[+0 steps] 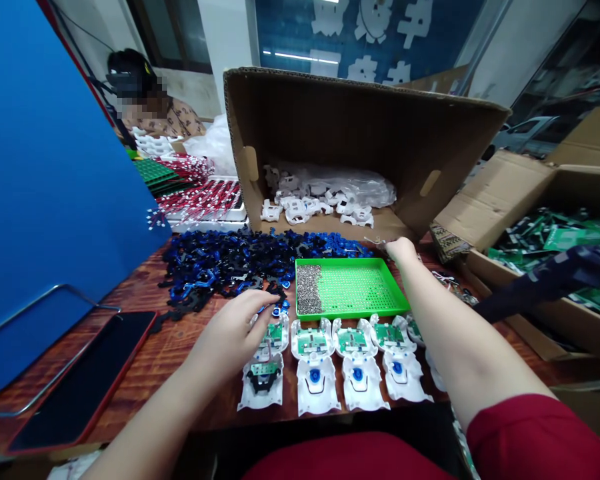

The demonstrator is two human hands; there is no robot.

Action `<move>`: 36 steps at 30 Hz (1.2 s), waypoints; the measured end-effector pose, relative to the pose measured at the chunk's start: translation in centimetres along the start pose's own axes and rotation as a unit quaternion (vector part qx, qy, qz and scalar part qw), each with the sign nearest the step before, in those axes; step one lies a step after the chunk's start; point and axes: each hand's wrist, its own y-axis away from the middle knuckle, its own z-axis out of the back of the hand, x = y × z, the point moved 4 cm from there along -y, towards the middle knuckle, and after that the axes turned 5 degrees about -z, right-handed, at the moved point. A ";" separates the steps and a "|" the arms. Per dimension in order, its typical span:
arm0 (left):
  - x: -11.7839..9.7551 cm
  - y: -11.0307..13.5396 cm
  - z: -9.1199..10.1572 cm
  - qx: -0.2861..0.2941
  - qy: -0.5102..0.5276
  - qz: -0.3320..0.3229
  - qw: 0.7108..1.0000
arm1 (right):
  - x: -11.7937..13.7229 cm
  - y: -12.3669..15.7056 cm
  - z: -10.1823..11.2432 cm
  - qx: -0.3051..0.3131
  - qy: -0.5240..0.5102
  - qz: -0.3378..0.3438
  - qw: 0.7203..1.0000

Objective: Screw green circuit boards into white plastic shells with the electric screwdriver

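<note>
My left hand point(243, 323) is above the left end of a row of white plastic shells, its fingers closed on a black plastic bracket point(281, 293). Small blue plastic pieces point(279, 311) lie just under its fingertips. Past the green tray's far right corner, my right hand point(401, 251) is closed at the fingers beside a thin pale wire-like piece point(375, 241); its grip is too small to make out. Opened white shells with green circuit boards point(313, 341) line the near edge. Below the left hand, one shell point(260, 399) has a black bracket and board in it; others hold blue pieces point(357, 375).
A green tray point(350, 315) contains small metal screws. Behind it lie a heap of black and blue parts point(230, 260) and a cardboard box point(360, 100) with white shells. Red wires point(205, 200) are piled left; a box of circuit boards point(560, 333) stands right. Another person sits back left.
</note>
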 end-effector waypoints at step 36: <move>-6.3 5.0 -4.5 -0.069 0.448 0.147 0.879 | 1.1 26.4 0.4 0.196 -0.439 0.203 0.853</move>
